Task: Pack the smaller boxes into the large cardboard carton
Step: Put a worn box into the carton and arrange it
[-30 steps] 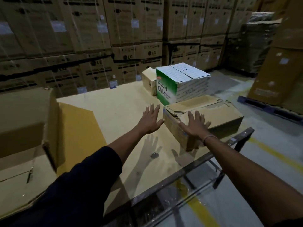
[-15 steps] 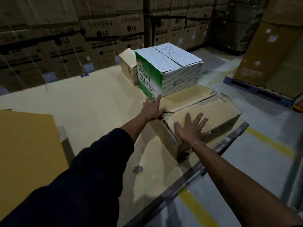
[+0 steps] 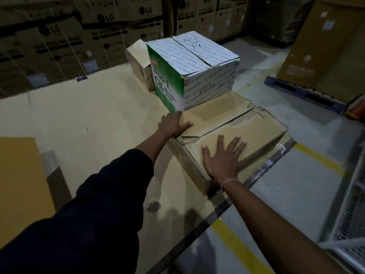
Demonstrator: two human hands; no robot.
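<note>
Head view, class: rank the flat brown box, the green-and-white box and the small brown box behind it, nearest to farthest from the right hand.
1. Flat brown box: directly under the right hand.
2. Green-and-white box: just behind it.
3. Small brown box: farthest, back left.

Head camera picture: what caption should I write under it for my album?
Both hands, left hand and right hand, press flat on a battered brown box beside a green-and-white box.

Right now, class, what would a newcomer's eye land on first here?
The tall green-and-white printed carton at the table's far side stands out. In front of it lies a flat, battered brown cardboard box, with the left hand on its near-left corner and the right hand spread flat on top.
</note>
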